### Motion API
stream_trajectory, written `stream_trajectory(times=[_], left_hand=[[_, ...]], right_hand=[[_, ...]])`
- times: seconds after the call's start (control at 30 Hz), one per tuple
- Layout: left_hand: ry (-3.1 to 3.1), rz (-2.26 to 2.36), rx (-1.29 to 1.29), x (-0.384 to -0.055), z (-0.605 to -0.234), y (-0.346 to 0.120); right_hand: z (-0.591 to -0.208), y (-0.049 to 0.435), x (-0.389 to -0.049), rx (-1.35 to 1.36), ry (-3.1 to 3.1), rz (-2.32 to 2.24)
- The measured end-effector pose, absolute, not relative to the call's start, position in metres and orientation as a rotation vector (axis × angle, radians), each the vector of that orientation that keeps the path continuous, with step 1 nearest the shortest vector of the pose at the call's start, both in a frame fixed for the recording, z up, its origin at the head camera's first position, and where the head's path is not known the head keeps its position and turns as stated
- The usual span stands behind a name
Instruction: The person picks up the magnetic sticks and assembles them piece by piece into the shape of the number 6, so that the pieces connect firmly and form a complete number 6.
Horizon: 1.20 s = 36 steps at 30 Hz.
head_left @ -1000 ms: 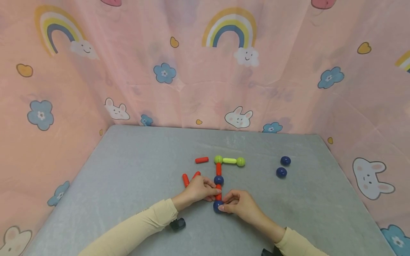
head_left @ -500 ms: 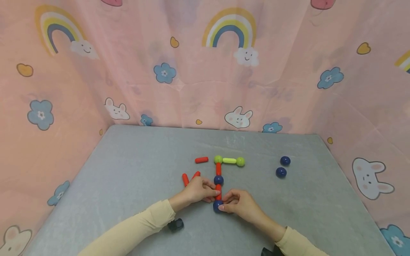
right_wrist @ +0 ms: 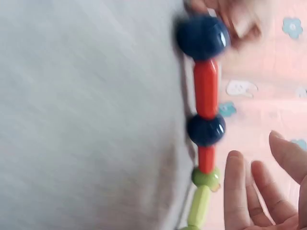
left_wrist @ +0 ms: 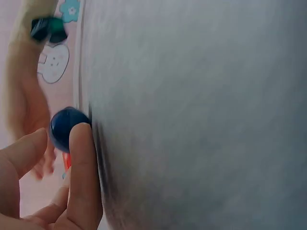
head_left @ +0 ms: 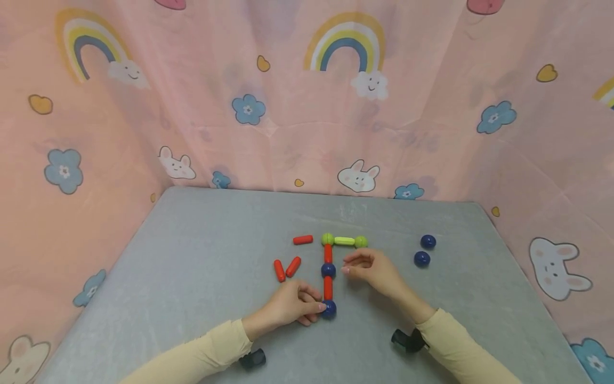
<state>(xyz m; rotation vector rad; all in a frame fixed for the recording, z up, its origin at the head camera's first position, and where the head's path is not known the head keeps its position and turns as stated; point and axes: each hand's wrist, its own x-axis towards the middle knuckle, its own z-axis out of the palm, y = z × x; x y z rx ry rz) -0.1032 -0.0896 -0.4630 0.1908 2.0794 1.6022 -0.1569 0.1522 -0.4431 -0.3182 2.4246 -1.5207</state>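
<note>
Pink curtain (head_left: 297,133) with rainbows, bunnies and flowers on three sides of grey table (head_left: 201,256). At mid-table, chain (head_left: 328,272) running toward the person: green ball (head_left: 327,238), red rod (head_left: 328,253), blue ball (head_left: 328,270), second red rod (head_left: 328,288), near blue ball (head_left: 329,309). Branching right from the green ball, green rod (head_left: 344,241) ending in second green ball (head_left: 361,241). Left hand (head_left: 292,304) resting on the table, fingertips pressed against the near blue ball from its left side, fingers curled close together about it. Right hand (head_left: 371,269) just right of the chain, not touching it, holding nothing, fingers loosely bent and slightly apart. Left of the chain, three loose red rods (head_left: 287,266), two leaning together in a V, one farther back. Well to the right, two spare blue balls (head_left: 424,250). Cream sleeves (head_left: 201,357) on both arms.
</note>
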Motion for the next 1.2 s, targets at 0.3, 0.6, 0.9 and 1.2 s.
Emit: stream_trajectory(times=[0.3, 0.6, 0.9, 1.2], left_hand=[[2.029, 1.627, 0.174, -0.095, -0.471, -0.087], [1.931, 1.659, 0.145, -0.095, -0.475, -0.085], [1.892, 1.682, 0.113, -0.097, -0.479, -0.086], [1.88, 1.694, 0.104, -0.096, -0.478, -0.087]], right_hand=[[-0.427, 0.129, -0.206, -0.476, 2.616, -1.352], [-0.432, 0.11, -0.248, -0.624, 2.631, -1.175], [-0.436, 0.096, -0.274, -0.605, 2.556, -1.129], [-0.444, 0.079, -0.28, -0.658, 2.533, -1.053]])
